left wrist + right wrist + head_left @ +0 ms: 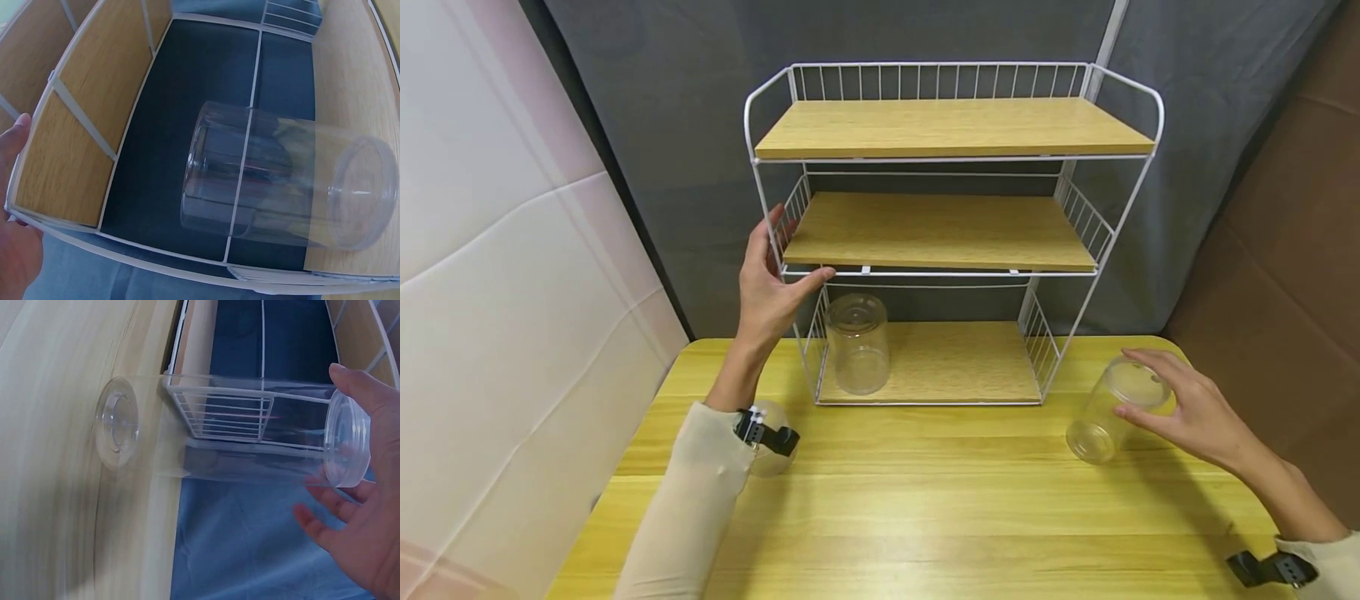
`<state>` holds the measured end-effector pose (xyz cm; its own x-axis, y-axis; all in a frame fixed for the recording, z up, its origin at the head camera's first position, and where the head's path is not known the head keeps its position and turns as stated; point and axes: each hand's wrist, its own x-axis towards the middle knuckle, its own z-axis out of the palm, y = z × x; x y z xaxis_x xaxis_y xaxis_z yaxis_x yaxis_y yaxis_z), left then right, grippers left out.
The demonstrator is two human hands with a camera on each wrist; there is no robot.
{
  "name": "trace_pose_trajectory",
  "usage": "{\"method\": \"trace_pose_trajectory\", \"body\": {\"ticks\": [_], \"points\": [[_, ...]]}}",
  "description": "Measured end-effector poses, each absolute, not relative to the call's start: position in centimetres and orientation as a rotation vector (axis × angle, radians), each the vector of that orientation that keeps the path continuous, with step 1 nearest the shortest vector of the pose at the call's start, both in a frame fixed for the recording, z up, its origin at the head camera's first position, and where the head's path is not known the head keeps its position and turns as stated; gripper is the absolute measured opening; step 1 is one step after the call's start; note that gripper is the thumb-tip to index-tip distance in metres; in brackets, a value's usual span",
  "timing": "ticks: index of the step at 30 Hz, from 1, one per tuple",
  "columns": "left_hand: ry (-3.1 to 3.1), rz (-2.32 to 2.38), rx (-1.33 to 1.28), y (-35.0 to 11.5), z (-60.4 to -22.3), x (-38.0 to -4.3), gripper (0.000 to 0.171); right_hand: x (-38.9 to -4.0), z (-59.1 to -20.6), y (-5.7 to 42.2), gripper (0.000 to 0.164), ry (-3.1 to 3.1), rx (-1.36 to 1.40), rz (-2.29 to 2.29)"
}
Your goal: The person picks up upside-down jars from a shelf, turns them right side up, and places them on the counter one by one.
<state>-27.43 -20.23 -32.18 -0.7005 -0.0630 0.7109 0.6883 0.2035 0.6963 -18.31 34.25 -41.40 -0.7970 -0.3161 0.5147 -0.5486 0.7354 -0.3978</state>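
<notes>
My left hand (767, 300) grips the left side of a white wire rack (940, 273) with wooden shelves. Its thumb lies on the front edge of the middle shelf (940, 233), and the other fingers reach behind the side frame. On the bottom shelf, at its left end, stands a clear cylindrical jar (859, 358), seen sideways in the left wrist view. To the right of the rack my right hand (1187, 408) holds another clear jar (1093, 437) near its top, thumb on one side and fingers on the other. That jar's base is at the tabletop.
A further clear rounded container (772, 462) stands on the wooden table (910, 517), partly hidden behind my left wrist. The rack's top shelf (947, 125) is bordered by wire rails. Grey cloth (662, 125) hangs behind, with a brown panel (1285, 250) at the right.
</notes>
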Motion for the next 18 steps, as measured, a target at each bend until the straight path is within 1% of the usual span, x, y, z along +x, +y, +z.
{"method": "trace_pose_trajectory", "body": {"ticks": [8,12,16,18], "points": [[-1.872,-1.534,-0.572,-20.4,-32.4,-27.5,0.096,-18.4,-40.4,33.2,0.094,-2.407,0.711,0.677],[-1.87,-1.538,-0.577,-20.3,-32.5,-27.6,0.095,-18.3,-39.8,31.8,0.083,-2.331,0.78,0.687],[-1.867,-1.536,-0.584,-20.3,-32.6,-27.6,0.095,-18.2,-39.3,29.8,0.088,-2.275,0.887,0.679],[-1.862,-1.535,-0.588,-20.4,-32.6,-27.6,0.095,-18.1,-39.1,28.5,0.087,-2.264,0.93,0.673]]}}
